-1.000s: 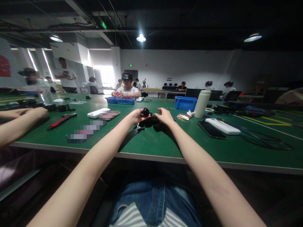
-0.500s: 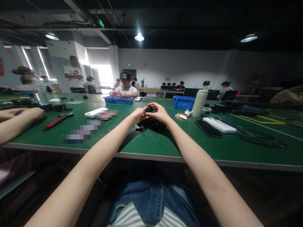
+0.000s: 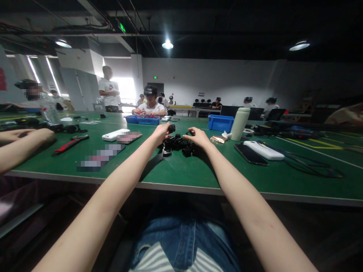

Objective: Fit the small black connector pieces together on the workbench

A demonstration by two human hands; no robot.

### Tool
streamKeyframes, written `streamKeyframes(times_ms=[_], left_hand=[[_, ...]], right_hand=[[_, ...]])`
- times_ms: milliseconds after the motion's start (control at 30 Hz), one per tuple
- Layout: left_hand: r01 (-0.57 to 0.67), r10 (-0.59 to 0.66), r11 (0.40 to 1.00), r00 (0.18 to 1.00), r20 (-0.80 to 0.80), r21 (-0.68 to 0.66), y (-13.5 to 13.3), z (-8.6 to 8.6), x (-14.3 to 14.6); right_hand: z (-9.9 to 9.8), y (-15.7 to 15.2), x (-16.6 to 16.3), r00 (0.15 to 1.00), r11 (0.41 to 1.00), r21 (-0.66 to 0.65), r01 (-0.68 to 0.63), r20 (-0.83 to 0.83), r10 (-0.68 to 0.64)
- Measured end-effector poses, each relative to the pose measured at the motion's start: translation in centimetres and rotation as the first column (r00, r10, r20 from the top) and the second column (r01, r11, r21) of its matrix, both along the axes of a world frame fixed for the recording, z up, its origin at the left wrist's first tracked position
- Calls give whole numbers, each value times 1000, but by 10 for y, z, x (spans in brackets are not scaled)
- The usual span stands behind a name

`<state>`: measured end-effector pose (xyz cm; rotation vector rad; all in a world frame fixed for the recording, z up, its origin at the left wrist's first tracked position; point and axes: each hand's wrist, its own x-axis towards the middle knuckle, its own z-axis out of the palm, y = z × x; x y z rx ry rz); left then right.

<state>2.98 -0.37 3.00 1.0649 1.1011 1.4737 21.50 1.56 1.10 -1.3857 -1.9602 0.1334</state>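
Both my arms reach out over the green table [image 3: 184, 173]. My left hand [image 3: 161, 133] pinches a small black part [image 3: 171, 128] a little above a heap of several small black parts [image 3: 178, 146] on the table. My right hand [image 3: 198, 137] lies curled over the right side of the heap, its fingertips touching a thin dark piece [image 3: 190, 133]; whether it grips that piece is unclear.
A white flask [image 3: 237, 124] and a blue bin [image 3: 222, 123] stand behind the heap. To the right lie a dark phone [image 3: 250, 154], a white device [image 3: 266, 150] and black cables [image 3: 314, 166]. Red-handled pliers [image 3: 69, 144] lie left, near a neighbour's forearm [image 3: 22, 147]. Other people sit farther back.
My hands, joined half a second ago over one black part, have come apart. The left hand still holds the part. The right hand has dropped onto the heap. A standing person walked right.
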Motion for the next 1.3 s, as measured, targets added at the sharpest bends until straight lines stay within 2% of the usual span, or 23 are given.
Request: streamKeyframes(times_ms=[133,267,467,533,667,733,800,900,1033,1133,1300], left_hand=[[23,-22,1000,999,-37,15,-1,0,-4],[1,11,997,988,-153,75,-2,2,-8],[-38,109,980,922,-370,196,2,3,-22],[-65,167,974,849,-502,215,2,1,-33],[-114,298,953,536,-790,282,-3,-4,-61],[-144,323,946,403,-856,290,-7,-7,-73],[-170,316,946,307,-897,275,-9,-12,-83],[-137,230,970,235,-944,202,-7,-23,-91],[-84,160,986,207,-965,146,-1,-34,-89],[-45,142,990,186,-972,136,2,-36,-84],[20,122,992,104,-987,125,2,-35,-79]], right_hand=[[-4,1,2,981,987,-100,127,162,-110],[-5,2,1,948,965,-196,174,297,-110],[-4,13,-5,958,976,-151,158,262,-114],[-2,19,-10,963,982,-131,134,253,-98],[4,31,-26,956,986,-141,87,290,-43],[8,36,-35,946,983,-168,71,324,-13],[13,39,-43,928,978,-194,77,372,1],[19,42,-54,901,971,-224,84,432,22],[18,46,-66,888,962,-250,111,459,17],[12,50,-71,887,951,-276,138,462,5],[11,50,-70,886,942,-293,164,464,-10]])
